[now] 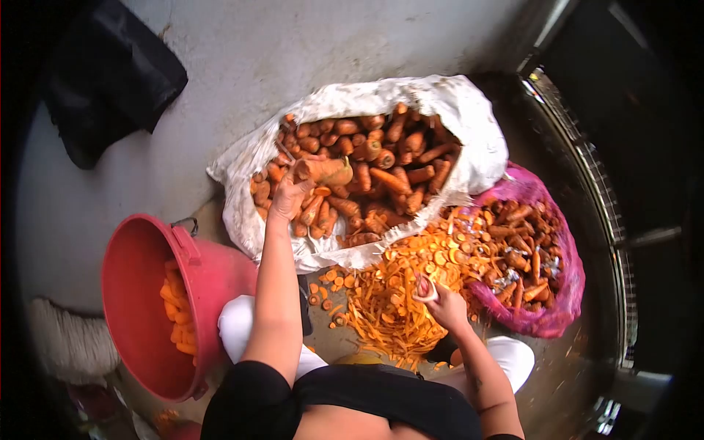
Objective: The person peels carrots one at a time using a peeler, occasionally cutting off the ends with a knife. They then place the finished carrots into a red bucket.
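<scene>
My left hand point(287, 195) reaches out over the white sack point(469, 125) of unpeeled carrots and grips one carrot point(327, 171), held level above the heap. My right hand point(438, 297) hovers low over a pile of orange peelings and carrot ends point(400, 293) on the floor and holds a small peeler point(424, 287) with a pale handle. My forearms and white-clad knees show at the bottom of the view.
A red bucket point(139, 279) with peeled carrots inside stands at the left by my knee. A pink mesh sack point(557, 301) of carrots lies at the right. A black bag point(110, 73) rests against the grey wall at upper left. A metal rail curves along the right.
</scene>
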`<action>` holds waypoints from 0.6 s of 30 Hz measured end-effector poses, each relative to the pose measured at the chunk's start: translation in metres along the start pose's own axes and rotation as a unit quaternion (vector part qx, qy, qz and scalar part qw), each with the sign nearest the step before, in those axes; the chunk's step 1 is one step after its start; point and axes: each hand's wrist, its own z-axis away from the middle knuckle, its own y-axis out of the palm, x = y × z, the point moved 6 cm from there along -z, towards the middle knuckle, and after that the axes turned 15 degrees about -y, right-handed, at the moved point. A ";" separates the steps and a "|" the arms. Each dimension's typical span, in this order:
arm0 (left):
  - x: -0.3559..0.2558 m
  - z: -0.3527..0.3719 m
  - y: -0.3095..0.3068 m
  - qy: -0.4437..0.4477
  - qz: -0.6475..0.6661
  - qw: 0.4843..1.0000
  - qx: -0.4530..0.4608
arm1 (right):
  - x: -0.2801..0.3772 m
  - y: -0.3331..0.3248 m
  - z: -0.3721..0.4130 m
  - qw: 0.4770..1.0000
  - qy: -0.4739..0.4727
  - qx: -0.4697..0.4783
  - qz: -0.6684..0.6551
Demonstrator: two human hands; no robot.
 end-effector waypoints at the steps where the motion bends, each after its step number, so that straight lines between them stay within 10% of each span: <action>1: -0.024 0.009 0.037 0.021 -0.132 0.990 -0.046 | 0.007 -0.014 0.001 1.000 0.010 -0.020 -0.022; 3: -0.035 0.019 0.089 0.044 -0.364 0.928 -0.071 | 0.012 -0.027 0.006 0.994 -0.006 -0.100 -0.047; 8: -0.014 0.050 0.134 0.070 -0.347 0.931 -0.084 | 0.020 -0.042 0.022 0.993 -0.027 -0.104 -0.057; 12: -0.012 0.071 0.148 0.092 -0.178 0.968 -0.149 | 0.026 -0.049 0.031 0.989 -0.056 -0.124 -0.061; 18: 0.025 0.084 0.135 -0.109 0.184 0.958 -0.191 | 0.028 -0.060 0.034 0.952 -0.064 -0.158 -0.255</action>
